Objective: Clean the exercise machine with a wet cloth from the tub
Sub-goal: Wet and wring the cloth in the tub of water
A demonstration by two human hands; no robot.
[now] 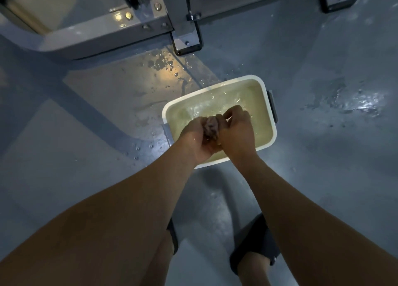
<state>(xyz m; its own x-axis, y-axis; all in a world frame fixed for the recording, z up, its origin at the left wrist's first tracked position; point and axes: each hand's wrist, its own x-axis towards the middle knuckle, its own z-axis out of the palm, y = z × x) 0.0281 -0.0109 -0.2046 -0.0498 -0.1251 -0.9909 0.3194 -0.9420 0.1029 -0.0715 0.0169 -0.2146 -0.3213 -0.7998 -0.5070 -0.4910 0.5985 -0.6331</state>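
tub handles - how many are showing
2. One grey handle is on the left end of the tub, near the left hand; the other handle is on its right end. None seems hidden.

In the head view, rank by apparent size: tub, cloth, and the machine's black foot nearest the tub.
1. tub
2. black foot
3. cloth, bunched between left hand and right hand, so only part shows

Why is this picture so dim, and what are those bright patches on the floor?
In the head view the light is dim and bluish; a warm glare lies on the wet floor near the machine, a whiter one at right; water in the tub glints; the cloth, gripped by the left hand and right hand, looks slightly blurred.
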